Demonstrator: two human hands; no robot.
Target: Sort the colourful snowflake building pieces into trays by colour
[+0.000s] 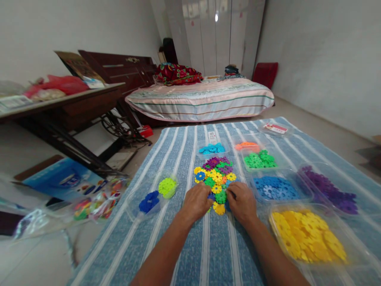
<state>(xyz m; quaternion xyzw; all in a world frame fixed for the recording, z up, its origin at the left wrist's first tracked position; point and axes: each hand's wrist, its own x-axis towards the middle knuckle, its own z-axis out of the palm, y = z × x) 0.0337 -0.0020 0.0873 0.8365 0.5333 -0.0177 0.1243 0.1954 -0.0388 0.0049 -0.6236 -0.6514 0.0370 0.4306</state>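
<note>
A mixed heap of flower-shaped plastic discs (218,177), in yellow, green, purple, blue and orange, lies on the striped cloth between my hands. My left hand (197,202) is at the heap's near left side, fingers curled in against a dark blue flower disc (211,196). On the opposite side, my right hand (242,203) has its fingertips pinched together at the edge of the heap. What they hold is hidden. A green flower disc (220,197) and a yellow flower disc (219,209) show in the gap between both hands.
Clear boxes hold sorted discs: yellow discs (306,236), blue discs (275,188), purple discs (329,188), green discs (260,159), orange discs (247,146) and light blue discs (212,148). Left, another tray holds lime discs (167,187) and dark blue discs (149,201). Beyond stands a bed (199,101).
</note>
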